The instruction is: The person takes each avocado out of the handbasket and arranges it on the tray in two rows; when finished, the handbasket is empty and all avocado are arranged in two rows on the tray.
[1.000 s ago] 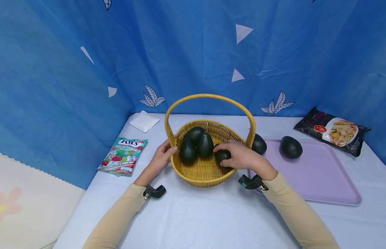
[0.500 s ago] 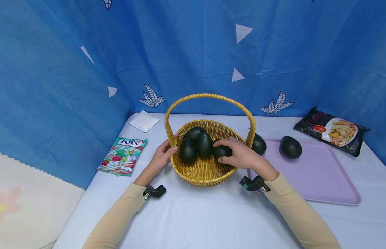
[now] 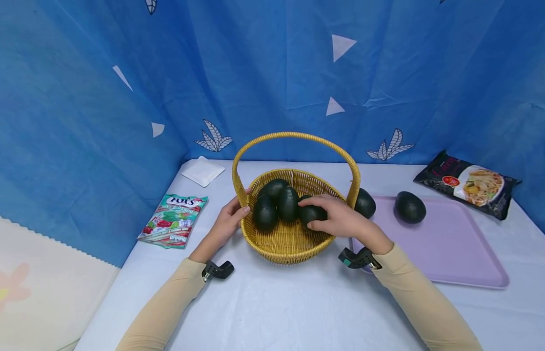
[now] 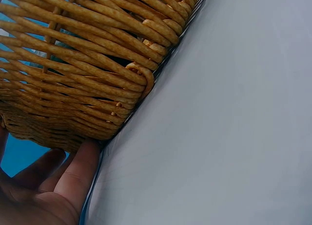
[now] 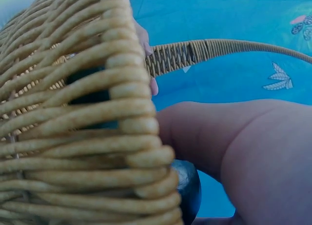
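A person's right hand (image 3: 342, 219) curls around a dark avocado (image 3: 311, 213) inside a woven yellow basket (image 3: 290, 243) at the middle of the pale surface (image 3: 298, 312), fingers over the fruit's top and thumb beneath. The left hand (image 3: 226, 222) rests against the basket's rim at 9 o'clock, thumb on the edge and fingers lying relaxed along the weave. Three more avocados (image 3: 278, 202) sit touching one another in the basket, just beside the gripped one at its 9 o'clock. At the basket's 3 o'clock lies a lilac tray (image 3: 456, 253) carrying two further avocados (image 3: 410, 207). A candy bag (image 3: 175, 219) lies at 9 o'clock, a white napkin (image 3: 203, 170) at 10 o'clock, and a black noodle packet (image 3: 467, 183) at 2 o'clock.
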A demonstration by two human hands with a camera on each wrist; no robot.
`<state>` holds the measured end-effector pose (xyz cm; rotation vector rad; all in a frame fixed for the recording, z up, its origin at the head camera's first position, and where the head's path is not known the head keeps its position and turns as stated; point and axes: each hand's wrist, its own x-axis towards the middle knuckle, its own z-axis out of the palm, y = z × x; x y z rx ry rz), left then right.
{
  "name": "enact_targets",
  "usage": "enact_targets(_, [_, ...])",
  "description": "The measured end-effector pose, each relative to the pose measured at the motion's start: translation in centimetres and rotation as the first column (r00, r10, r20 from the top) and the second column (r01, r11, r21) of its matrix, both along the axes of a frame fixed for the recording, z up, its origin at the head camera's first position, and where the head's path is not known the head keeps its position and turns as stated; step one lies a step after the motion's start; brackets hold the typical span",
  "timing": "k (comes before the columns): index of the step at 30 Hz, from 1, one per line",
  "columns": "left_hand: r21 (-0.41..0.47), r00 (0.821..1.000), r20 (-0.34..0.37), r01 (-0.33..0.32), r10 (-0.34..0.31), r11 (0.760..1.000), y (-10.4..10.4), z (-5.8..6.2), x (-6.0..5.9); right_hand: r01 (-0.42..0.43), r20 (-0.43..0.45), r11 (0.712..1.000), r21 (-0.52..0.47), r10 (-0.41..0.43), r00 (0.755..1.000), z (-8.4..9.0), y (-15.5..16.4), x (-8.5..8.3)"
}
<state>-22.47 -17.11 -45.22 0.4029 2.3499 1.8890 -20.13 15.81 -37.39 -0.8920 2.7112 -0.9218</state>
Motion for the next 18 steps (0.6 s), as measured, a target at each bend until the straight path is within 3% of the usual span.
enact_targets(18, [0.008, 1.0, 0.0, 0.003, -0.003, 1.0, 0.1, 0.0, -0.1, -0.029, 0.012, 0.996, -0.08, 0.03, 0.999, 1.3, 0.2, 1.0])
